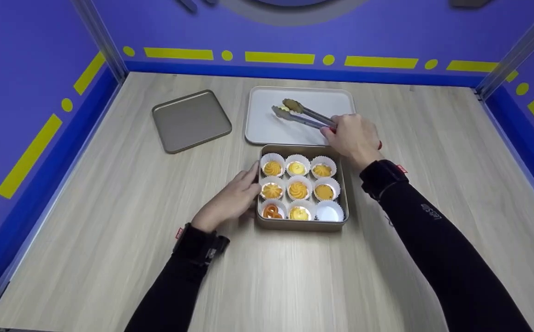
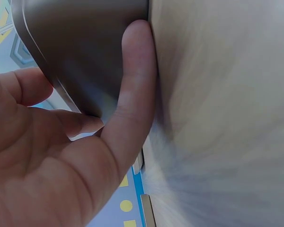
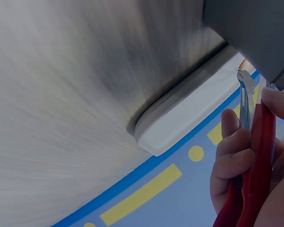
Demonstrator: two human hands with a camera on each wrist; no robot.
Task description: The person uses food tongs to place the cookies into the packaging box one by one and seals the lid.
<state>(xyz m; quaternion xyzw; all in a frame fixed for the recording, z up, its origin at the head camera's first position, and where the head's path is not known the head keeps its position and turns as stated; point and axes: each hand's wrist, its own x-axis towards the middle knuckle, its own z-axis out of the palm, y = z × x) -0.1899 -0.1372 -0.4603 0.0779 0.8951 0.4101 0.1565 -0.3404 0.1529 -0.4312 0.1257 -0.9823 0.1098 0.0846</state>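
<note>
My right hand grips metal tongs by their red handles. Their tips are over a white tray, around a small pale-yellow cookie; I cannot tell whether they pinch it. My left hand rests against the left side of a bronze baking tin, and in the left wrist view one finger lies along its outer wall. Inside the tin, white paper cups stand in rows with cookies of several shapes, including a pretzel. The front right cup shows only white paper.
A flat bronze lid lies at the back left of the wooden table. Blue panels with yellow marks stand along the back and sides. The white tray sits directly behind the tin.
</note>
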